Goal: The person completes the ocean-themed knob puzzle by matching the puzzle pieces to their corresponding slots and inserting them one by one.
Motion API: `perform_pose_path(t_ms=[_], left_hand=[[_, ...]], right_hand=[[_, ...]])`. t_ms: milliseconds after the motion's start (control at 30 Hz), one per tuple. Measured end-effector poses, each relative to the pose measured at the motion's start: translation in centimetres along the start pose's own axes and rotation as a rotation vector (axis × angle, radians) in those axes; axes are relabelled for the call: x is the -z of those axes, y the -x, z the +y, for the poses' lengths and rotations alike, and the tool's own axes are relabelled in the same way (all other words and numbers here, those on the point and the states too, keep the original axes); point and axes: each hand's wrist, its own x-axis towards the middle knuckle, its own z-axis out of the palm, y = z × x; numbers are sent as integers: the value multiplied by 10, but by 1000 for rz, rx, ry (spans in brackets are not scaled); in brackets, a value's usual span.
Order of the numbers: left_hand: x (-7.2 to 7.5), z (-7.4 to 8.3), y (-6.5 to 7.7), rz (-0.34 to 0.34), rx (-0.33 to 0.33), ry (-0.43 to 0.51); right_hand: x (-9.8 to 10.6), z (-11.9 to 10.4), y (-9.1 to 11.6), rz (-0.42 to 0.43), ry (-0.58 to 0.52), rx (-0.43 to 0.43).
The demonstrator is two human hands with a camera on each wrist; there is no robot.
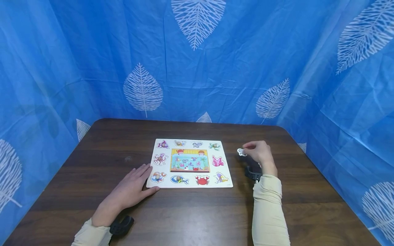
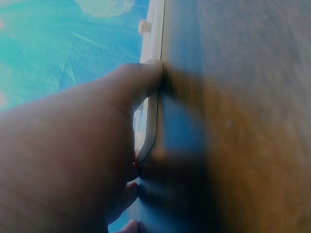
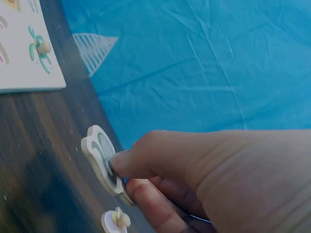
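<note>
Blue curtain point(image 1: 212, 82) behind and at both sides, white leaf prints point(image 1: 143, 89), dark round-cornered wood table point(image 1: 120, 150), soft glare point(image 1: 197, 215) on top

In the head view we see even, bright light, with pale glare on the near bench point(image 1: 194, 212) and soft shadow beside the right sleeve point(image 1: 269, 212). We find the left-wrist view hazy and blurred, the left hand point(image 2: 80, 141) dark; the right-wrist view looks sharper.

Wrinkled, pale cream sleeves point(image 1: 269, 212) are worn. The right wrist is fitted with a perforated black band point(image 1: 253, 174); the left, with a curved black piece point(image 1: 122, 226). Left hand point(image 1: 132, 188) and right hand point(image 1: 260, 152) are bare.
</note>
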Motion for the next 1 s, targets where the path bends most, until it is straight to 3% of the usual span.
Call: perform_pose_path(t_ms=[767, 1000], left_hand=[[1, 0, 0, -14, 7, 8], [1, 1, 0, -16, 10, 9]], right_hand=[[-17, -28, -10, 65, -3, 154], [-26, -36, -12, 50, -16, 158]])
